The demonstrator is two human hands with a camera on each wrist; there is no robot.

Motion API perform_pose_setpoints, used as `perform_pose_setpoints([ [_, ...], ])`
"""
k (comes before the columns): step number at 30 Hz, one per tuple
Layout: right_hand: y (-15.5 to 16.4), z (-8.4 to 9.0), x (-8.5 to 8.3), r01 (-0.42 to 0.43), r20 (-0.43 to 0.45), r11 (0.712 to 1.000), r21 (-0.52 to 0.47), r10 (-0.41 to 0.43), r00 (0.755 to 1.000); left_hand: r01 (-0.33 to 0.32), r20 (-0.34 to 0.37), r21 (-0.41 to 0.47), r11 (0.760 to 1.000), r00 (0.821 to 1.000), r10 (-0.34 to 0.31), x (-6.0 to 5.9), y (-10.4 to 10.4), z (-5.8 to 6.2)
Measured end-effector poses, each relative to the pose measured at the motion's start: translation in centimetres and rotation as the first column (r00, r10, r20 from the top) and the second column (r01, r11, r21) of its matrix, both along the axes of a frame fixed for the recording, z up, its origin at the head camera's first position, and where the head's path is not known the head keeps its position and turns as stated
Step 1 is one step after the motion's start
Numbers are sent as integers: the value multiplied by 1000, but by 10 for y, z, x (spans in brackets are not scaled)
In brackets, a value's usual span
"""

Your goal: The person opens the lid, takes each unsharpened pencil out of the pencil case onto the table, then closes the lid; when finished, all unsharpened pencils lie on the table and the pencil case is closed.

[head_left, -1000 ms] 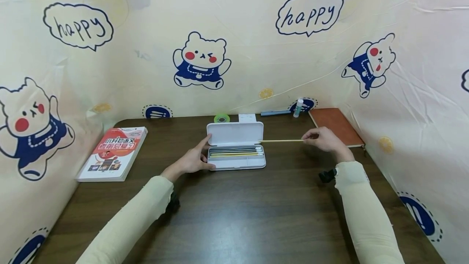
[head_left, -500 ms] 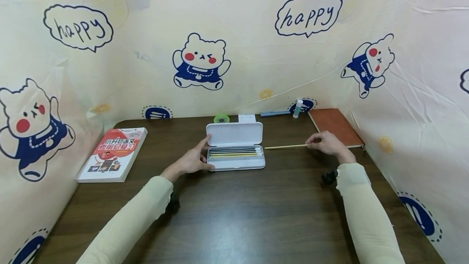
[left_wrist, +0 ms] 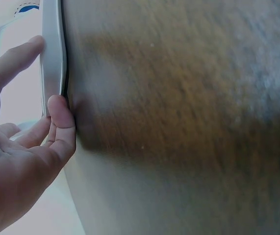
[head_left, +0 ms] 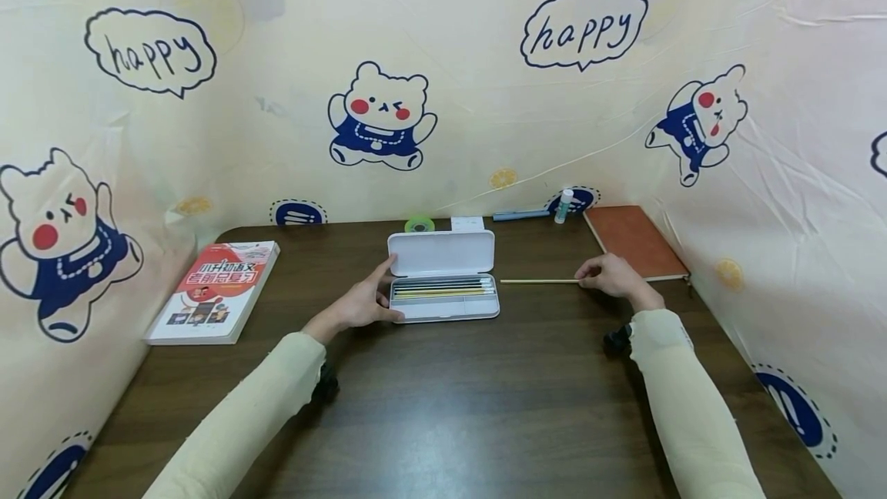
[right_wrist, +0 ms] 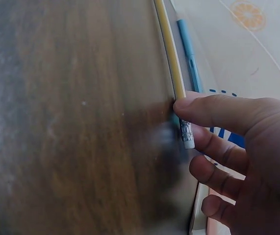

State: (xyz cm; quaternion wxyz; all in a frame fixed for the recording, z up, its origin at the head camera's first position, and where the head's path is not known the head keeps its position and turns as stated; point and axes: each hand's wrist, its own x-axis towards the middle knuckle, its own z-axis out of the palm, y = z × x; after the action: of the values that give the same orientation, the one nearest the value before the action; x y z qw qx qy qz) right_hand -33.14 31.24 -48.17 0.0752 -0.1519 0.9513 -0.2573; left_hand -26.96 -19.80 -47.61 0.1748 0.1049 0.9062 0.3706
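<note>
The white pencil case (head_left: 443,276) lies open on the desk (head_left: 443,391) with several pencils left inside. Left of the case, the left hand (head_left: 360,303) steadies its end, thumb and forefinger gripping the edge. Right of the case, 1 yellow pencil (head_left: 537,281) lies out on the desk, its eraser end pinched by the right hand (head_left: 610,276) fingers (right_wrist: 213,110).

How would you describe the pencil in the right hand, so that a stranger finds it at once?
On the dark wooden table, look right of the open white pencil case. There a thin yellow pencil lies level, apart from the case, its eraser end pinched by the right hand. Unlike the pencils inside the case, it lies alone outside.
</note>
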Motion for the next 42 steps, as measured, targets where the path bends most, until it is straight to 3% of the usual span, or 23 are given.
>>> perform_pose_setpoints([
  [9, -5, 0, -1, 17, 7, 1000, 2, -17, 1000, 8, -2, -17, 1000, 1000, -8, -1, 0, 1],
  [15, -19, 12, 1, 33, 32, 999, -25, -32, 999, 12, -9, -6, 1000, 1000, -12, -1, -2, -2],
  [22, -43, 23, 7, -25, 30, 994, -108, 28, 999, 6, -2, -1, 1000, 1000, -6, 0, -1, 0],
  [29, -77, 30, 12, -71, 44, 991, -112, 76, 996, 5, -3, 8, 1000, 1000, -5, 0, -2, -1],
  [42, -134, 24, 18, -178, 49, 975, -132, 186, 981, 17, -6, 6, 1000, 1000, -17, 0, -3, -2],
])
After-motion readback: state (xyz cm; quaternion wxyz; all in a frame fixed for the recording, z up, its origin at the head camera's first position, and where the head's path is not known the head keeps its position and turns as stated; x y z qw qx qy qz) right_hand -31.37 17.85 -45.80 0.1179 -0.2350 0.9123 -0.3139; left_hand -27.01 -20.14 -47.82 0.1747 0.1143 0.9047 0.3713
